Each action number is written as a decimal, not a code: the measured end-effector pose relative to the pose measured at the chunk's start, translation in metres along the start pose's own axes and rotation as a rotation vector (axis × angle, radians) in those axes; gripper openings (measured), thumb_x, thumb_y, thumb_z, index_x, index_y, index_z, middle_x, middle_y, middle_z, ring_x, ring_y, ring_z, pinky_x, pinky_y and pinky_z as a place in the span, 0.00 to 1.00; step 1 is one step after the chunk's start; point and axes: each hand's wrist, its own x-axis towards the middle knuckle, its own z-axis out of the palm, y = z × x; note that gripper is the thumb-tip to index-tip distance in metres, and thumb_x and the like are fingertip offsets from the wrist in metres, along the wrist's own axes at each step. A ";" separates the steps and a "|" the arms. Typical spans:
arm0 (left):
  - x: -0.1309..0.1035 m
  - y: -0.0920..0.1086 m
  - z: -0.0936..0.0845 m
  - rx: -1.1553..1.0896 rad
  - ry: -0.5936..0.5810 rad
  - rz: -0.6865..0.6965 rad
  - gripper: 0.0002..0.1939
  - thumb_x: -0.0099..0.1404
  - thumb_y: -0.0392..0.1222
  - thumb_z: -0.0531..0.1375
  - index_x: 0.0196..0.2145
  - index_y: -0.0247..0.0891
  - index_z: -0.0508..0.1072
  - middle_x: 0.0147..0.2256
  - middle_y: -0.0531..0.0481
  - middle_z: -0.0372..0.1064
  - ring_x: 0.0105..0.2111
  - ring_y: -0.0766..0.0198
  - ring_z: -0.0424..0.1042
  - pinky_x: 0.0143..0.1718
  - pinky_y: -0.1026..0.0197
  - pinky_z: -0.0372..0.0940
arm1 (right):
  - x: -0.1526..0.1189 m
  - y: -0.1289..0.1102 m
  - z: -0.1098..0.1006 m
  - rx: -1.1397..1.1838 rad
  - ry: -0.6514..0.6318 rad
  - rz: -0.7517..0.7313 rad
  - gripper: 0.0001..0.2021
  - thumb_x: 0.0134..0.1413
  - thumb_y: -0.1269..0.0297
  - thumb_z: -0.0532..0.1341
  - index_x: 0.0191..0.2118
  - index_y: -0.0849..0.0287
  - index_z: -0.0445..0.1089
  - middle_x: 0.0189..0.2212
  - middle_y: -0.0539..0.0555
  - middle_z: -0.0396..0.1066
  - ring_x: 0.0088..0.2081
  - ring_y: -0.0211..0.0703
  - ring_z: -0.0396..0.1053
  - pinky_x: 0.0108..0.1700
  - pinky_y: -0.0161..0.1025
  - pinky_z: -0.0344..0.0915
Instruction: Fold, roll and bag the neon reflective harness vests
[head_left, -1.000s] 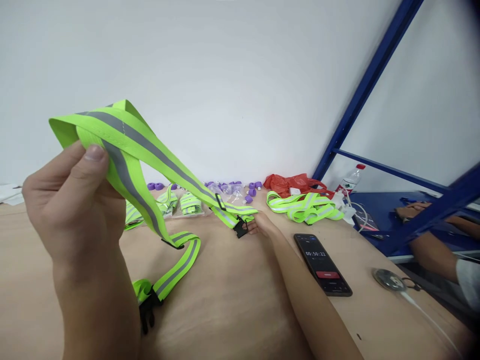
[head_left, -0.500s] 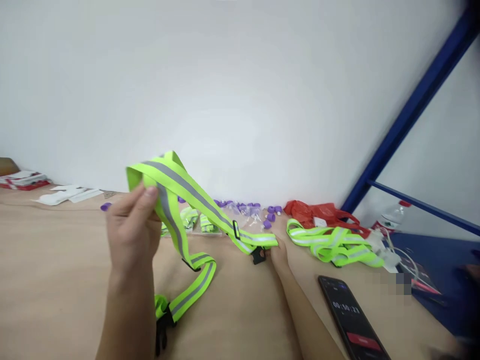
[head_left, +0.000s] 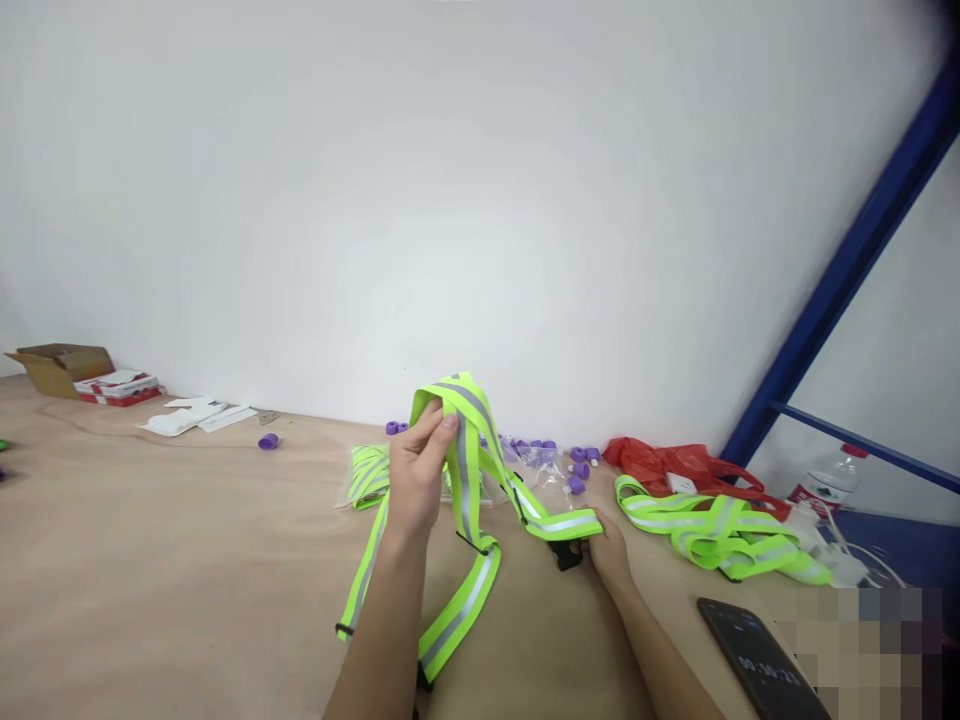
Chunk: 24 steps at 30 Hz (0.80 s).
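Well left of the crumpled red plastic bag (head_left: 660, 462), a clear plastic packet of folded lime-green strips (head_left: 366, 478) is placed near a hanging lime-green strap end (head_left: 364, 580), which could be snagged on it by a sideways swing. Also left of the bag, the long lime-green webbing strap with a grey reflective stripe (head_left: 463, 470) is held raised, its fold pinched between thumb and fingers of the left hand (head_left: 420, 470); if that pinch is loosened, the loops could be dropped and twisted. Closer to the bag, beside a black plastic buckle (head_left: 568, 556), the strap is gripped near one end by the right hand (head_left: 611, 550), whose fingertips are partly hidden; a twist could be set in by a turned wrist. In front of the bag, a loose pile of similar lime-green straps (head_left: 724, 530) could be caught by the buckle if the strap is drawn rightward.
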 end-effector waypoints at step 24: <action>-0.025 0.004 0.031 -0.120 -0.251 0.048 0.11 0.65 0.47 0.64 0.28 0.38 0.80 0.39 0.47 0.73 0.41 0.56 0.71 0.42 0.59 0.66 | -0.106 0.076 0.088 0.192 0.684 0.221 0.18 0.32 0.64 0.52 0.31 0.60 0.75 0.28 0.55 0.77 0.32 0.50 0.73 0.37 0.42 0.70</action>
